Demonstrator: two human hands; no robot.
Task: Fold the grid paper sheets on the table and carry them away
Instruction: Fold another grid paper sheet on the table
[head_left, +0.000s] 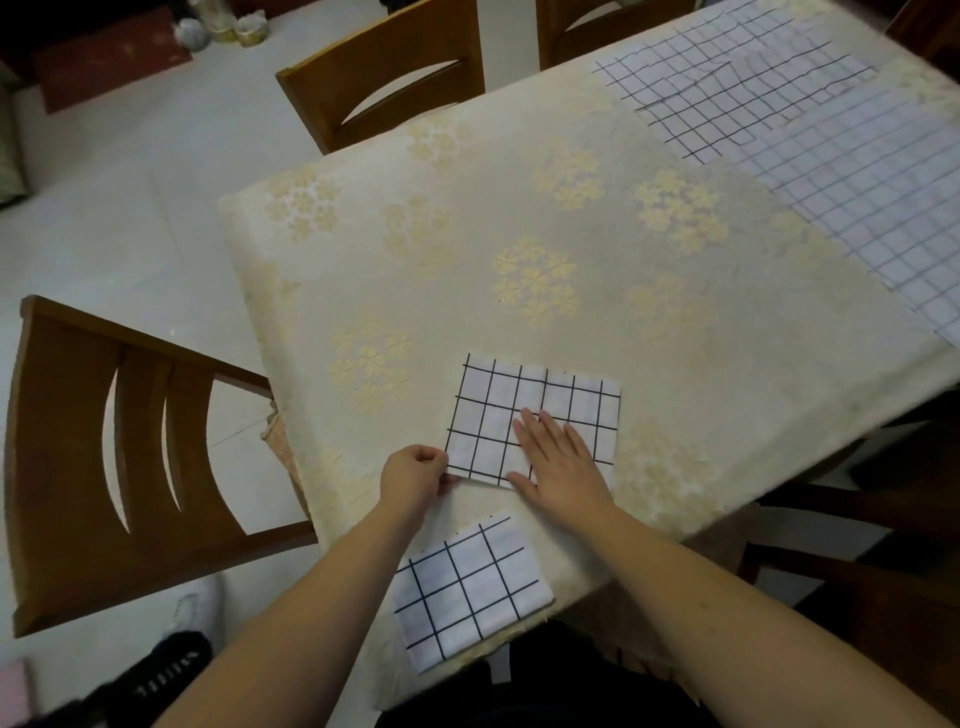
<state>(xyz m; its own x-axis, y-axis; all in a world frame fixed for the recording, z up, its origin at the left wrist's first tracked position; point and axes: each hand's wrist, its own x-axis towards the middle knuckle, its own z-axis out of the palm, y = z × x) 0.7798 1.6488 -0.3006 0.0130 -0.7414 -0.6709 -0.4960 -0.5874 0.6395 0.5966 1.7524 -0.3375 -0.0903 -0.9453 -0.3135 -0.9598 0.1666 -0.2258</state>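
On the desk (519, 218), the right hand (558, 465) lies flat and open on a folded grid sheet (498, 410), hiding its near right part. The left hand (413, 475) closes its grip on that sheet's near left corner. A smaller folded sheet (470, 584) lies nearer, partly behind the left forearm. Unfolded sheets (810, 135) far right run off frame.

Light: soft, even, indoor; source not visible. Brightest on the pale floor (156, 156) at upper left; dim toward the upper right and lower right corners. Shadows: faint, under my right hand (558, 462). Glare: none seen. Distortion: wide-angle bending, table (519, 234) edges curve near the frame borders. Focus: centre fairly sharp; my forearms at bottom soft, far corners smeared and grainy.
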